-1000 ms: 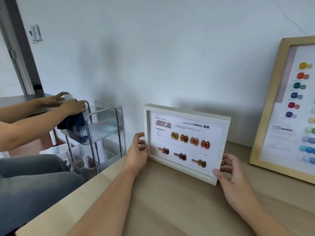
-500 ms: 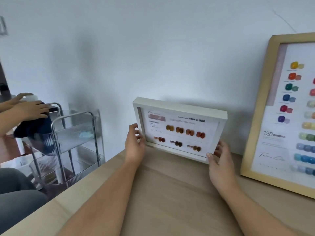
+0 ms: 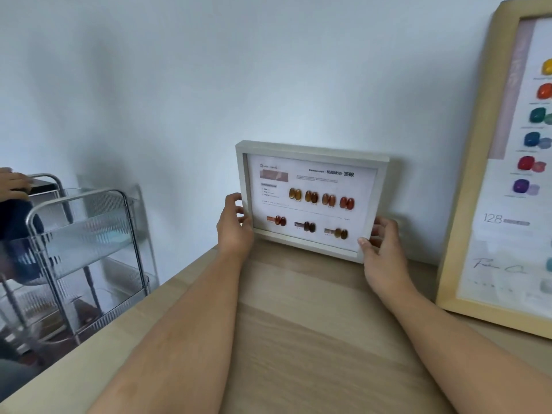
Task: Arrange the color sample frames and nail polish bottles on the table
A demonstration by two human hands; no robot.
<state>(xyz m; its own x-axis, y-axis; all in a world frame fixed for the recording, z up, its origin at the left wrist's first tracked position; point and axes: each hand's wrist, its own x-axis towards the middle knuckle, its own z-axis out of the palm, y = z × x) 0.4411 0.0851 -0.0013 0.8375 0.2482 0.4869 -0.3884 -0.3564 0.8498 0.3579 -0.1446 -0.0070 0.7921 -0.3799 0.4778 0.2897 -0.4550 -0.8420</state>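
Observation:
A small white sample frame [image 3: 310, 198] with amber and brown nail swatches stands upright at the back of the wooden table [image 3: 298, 339], its top near the white wall. My left hand [image 3: 234, 225] grips its left edge. My right hand [image 3: 382, 252] grips its lower right corner. A large wooden-framed colour chart [image 3: 478, 180] leans against the wall to the right, cut off by the frame edge. No nail polish bottles are in view.
A metal trolley [image 3: 86, 243] with ribbed clear shelves stands left of the table. Another person's hand [image 3: 13, 183] rests on the trolley's top at the left edge, above a dark cloth.
Both hands have pushed the white frame back toward the wall and set it more upright. My right hand closed onto its lower right corner. The view shifted right.

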